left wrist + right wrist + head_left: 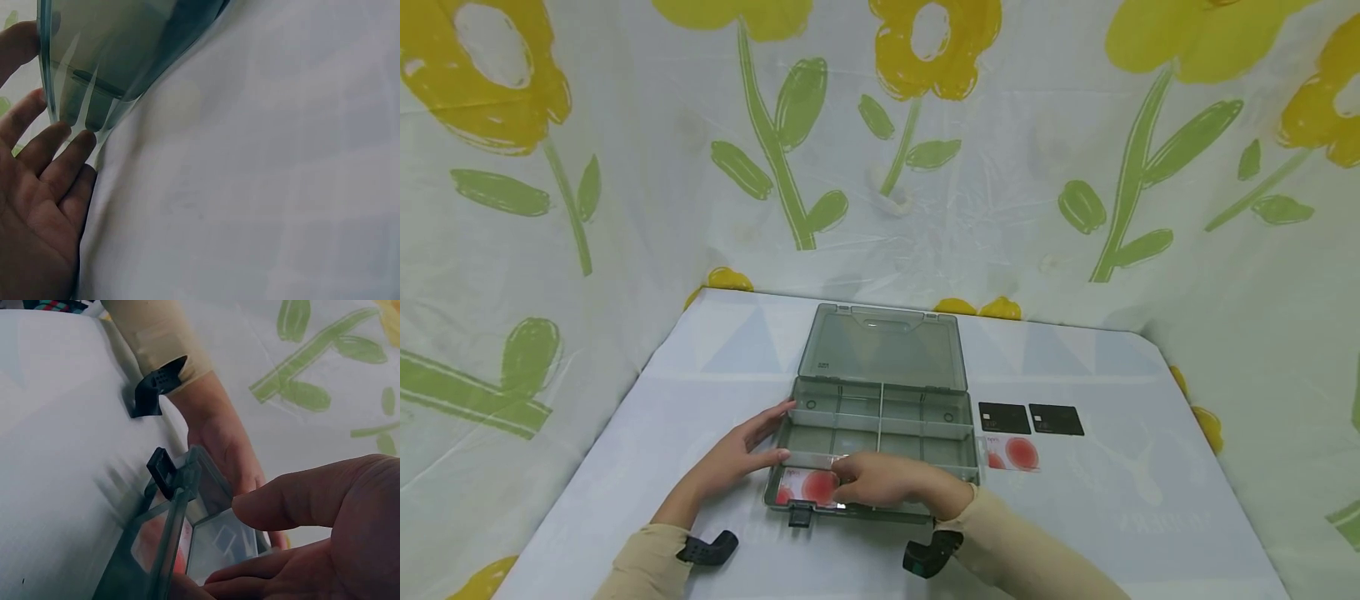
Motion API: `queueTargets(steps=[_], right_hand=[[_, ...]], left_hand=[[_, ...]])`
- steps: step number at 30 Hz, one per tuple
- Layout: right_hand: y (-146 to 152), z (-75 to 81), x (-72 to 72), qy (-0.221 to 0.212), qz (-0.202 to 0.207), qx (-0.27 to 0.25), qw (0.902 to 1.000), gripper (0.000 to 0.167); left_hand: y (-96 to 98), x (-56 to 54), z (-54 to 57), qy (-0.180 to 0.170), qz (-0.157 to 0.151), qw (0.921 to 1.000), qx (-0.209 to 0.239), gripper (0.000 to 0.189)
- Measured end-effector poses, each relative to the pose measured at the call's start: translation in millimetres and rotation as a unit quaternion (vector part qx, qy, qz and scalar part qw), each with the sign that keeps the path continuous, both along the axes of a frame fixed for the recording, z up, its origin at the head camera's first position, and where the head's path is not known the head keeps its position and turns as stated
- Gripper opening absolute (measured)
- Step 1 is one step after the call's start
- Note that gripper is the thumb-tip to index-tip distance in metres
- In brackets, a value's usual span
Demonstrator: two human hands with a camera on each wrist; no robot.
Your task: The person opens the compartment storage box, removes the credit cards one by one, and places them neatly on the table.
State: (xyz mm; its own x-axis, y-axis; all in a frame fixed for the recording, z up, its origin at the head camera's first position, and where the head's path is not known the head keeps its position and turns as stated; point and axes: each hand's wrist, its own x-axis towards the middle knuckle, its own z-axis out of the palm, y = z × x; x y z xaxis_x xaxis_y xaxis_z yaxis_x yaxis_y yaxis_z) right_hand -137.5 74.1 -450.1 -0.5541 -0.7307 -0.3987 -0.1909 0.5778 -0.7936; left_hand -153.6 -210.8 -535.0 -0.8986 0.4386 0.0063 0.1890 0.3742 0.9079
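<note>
A grey translucent divided storage box (917, 517) lies with its lid (883, 346) folded back. My left hand (741, 454) rests against its left side, thumb and fingers spread along the rim. In the left wrist view several fingertips (81, 140) touch the box wall (94, 69). A white card with red circles (797, 486) lies in the front left compartment. My right hand (895, 482) reaches into the front row, fingers at the card's right end. In the right wrist view its thumb (275, 503) stands apart from the fingers, whose tips are partly hidden inside the box.
To the box's right, two black cards (1003, 418) lie side by side on the white table (1120, 542). Another white card with red circles (1021, 454) lies just in front of them. A dark latch (801, 515) sticks out from the box's front. A flowered curtain (985, 167) surrounds the table.
</note>
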Motion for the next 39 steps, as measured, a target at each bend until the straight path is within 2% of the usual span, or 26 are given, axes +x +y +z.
queueTargets(steps=[4, 15, 21, 26, 34, 39], right_hand=[[-2, -0.4, 0.1, -0.002, -0.003, -0.002, 1.0000, 0.021], [-1, -3.4, 3.3, -0.023, -0.037, -0.015, 0.9990, 0.036], [-1, -6.6, 5.2, -0.063, -0.093, -0.024, 0.9934, 0.049], [-1, -8.9, 6.2, -0.081, -0.125, -0.045, 0.9878, 0.050], [1, -9.5, 8.0, -0.100, -0.134, -0.089, 0.9819, 0.047], [4, -2.8, 9.9, -0.120, -0.138, -0.110, 0.9771, 0.047]], left_hand=[[-0.6, 0.4, -0.8, -0.001, 0.001, 1.0000, 0.001, 0.074], [0.2, -0.6, -1.3, 0.001, -0.001, 1.0000, 0.000, 0.074], [-0.7, -0.7, -2.9, 0.001, 0.001, 1.0000, -0.001, 0.074], [-1.2, -0.9, -3.1, 0.001, 0.002, 1.0000, 0.001, 0.074], [-0.3, -0.6, -1.5, -0.002, -0.001, 1.0000, 0.009, 0.074], [-0.1, 0.2, -0.8, 0.001, -0.002, 0.9999, 0.014, 0.074]])
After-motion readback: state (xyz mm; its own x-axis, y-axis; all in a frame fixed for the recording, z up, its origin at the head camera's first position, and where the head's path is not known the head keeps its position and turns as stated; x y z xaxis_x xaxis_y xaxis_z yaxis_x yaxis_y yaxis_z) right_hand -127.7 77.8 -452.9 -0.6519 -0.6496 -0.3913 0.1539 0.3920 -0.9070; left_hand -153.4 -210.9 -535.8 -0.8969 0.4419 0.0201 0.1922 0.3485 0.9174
